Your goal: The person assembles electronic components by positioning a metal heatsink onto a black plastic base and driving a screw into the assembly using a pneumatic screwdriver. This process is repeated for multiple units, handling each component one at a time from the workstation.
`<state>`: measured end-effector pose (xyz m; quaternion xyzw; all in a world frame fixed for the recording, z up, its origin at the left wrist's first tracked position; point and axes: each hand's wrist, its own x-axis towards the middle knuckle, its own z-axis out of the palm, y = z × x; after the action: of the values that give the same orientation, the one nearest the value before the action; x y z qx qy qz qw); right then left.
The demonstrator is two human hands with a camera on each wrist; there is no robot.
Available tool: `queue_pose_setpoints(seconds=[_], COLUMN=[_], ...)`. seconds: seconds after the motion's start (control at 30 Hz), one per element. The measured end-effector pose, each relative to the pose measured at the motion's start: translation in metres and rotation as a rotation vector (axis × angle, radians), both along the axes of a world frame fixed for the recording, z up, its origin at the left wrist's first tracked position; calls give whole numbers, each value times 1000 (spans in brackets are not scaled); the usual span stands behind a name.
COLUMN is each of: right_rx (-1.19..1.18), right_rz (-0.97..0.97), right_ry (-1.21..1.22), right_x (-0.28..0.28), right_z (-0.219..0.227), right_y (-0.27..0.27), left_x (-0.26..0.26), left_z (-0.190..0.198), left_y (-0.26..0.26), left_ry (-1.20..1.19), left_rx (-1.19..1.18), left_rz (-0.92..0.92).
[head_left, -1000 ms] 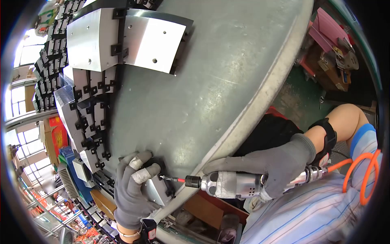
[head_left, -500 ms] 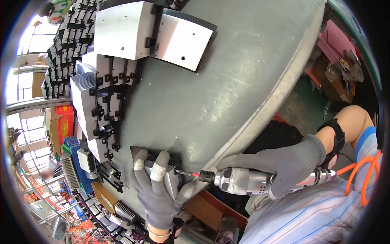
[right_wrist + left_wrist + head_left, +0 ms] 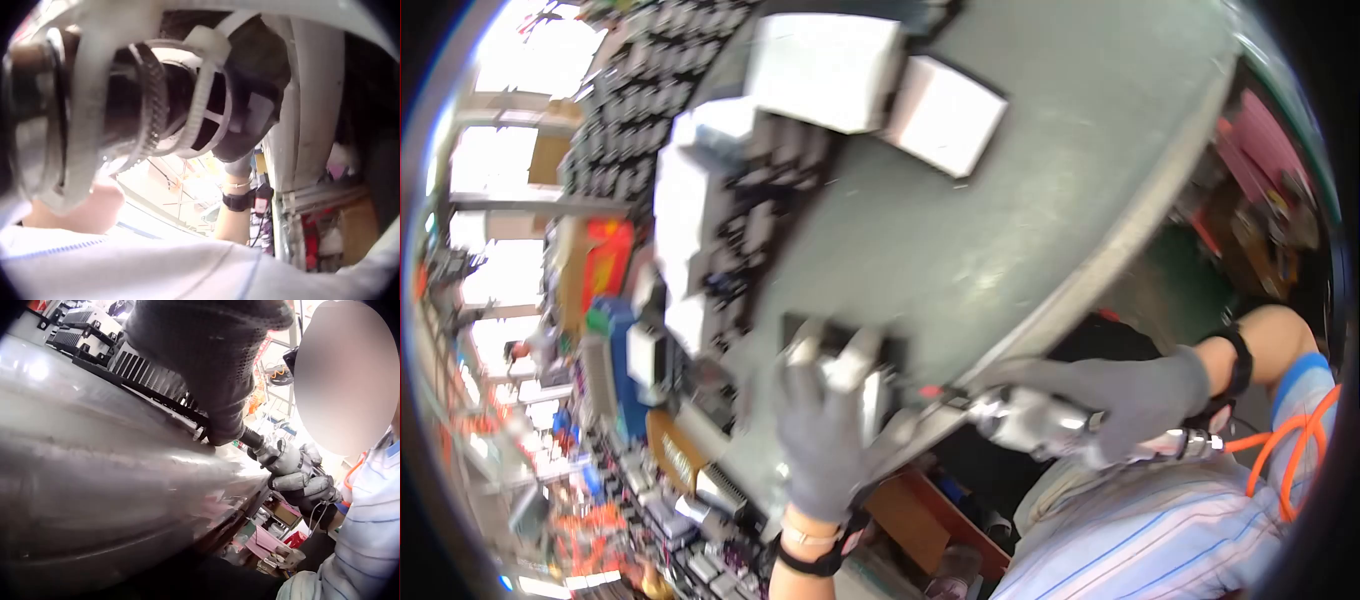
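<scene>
In a grey glove, the left hand grips a small metal part with black edges near the table's rim; taped fingers lie over its top. The left wrist view shows fins on the part beside the glove. The right hand, also gloved, is wrapped round a silver power driver with an orange hose. The driver's front end points at the part's right side; blur hides whether the bit touches it. In the right wrist view the driver's body fills the upper left.
Two larger silver blocks stand at the table's far side, with rows of black-clipped parts to the left. The curved table edge runs between the table and the person. Boxes and shelving are beyond at the left.
The head view has swung, shifting the scene to the right. The left hand has turned the small part and laid its fingers over the top; the driver remains in the right hand's grip.
</scene>
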<state>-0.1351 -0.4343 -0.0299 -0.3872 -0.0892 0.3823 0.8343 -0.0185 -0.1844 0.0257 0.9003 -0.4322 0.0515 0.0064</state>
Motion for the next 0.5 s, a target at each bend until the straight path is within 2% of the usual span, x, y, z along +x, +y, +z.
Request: queue_pose_setpoints(seconds=[0.03,0.1,0.13,0.17,0.2,0.23,0.27,0.3,0.33,0.37,0.43,0.47,0.5], right_rx=[-149,-83,-69,-59,-51,-58,-95,-131,-135,-139,-60,-34,-38], right_rz=[-11,18,-12,-51,-14,-4,38,81,113,122,148,135,128], right_ry=[-97,-118,-81,-32,-1,-18,40,103,53,50,106,89,85], right_x=[4,-3,-7,-12,-12,-7,-4,-1,1,2,1,0,1], right_z=[26,21,22,23,19,22,28,31,26,25,26,23,25], right_y=[-9,-15,-17,-21,-23,-22,-21,-19,-16,-12,-8,-2,1], left_x=[-1,-11,-19,-21,-33,-20,-22,-19,-19,-17,-5,0,7], left_z=[4,0,2,-6,-2,-23,-15,-13,-5,-7,-14,-12,-16], left_y=[2,5,11,25,48,82,105,135,150,159,162,151,148], left_ry=[-8,-60,-51,85,22,-117,-147,-216,-97,-101,258,132,132], left_rx=[39,-33,-159,-490,-564,-805,-773,-635,-592,-596,-729,-559,-565], left_rz=[10,142,240,373,636,706,955,1010,1016,1024,1069,1121,1113])
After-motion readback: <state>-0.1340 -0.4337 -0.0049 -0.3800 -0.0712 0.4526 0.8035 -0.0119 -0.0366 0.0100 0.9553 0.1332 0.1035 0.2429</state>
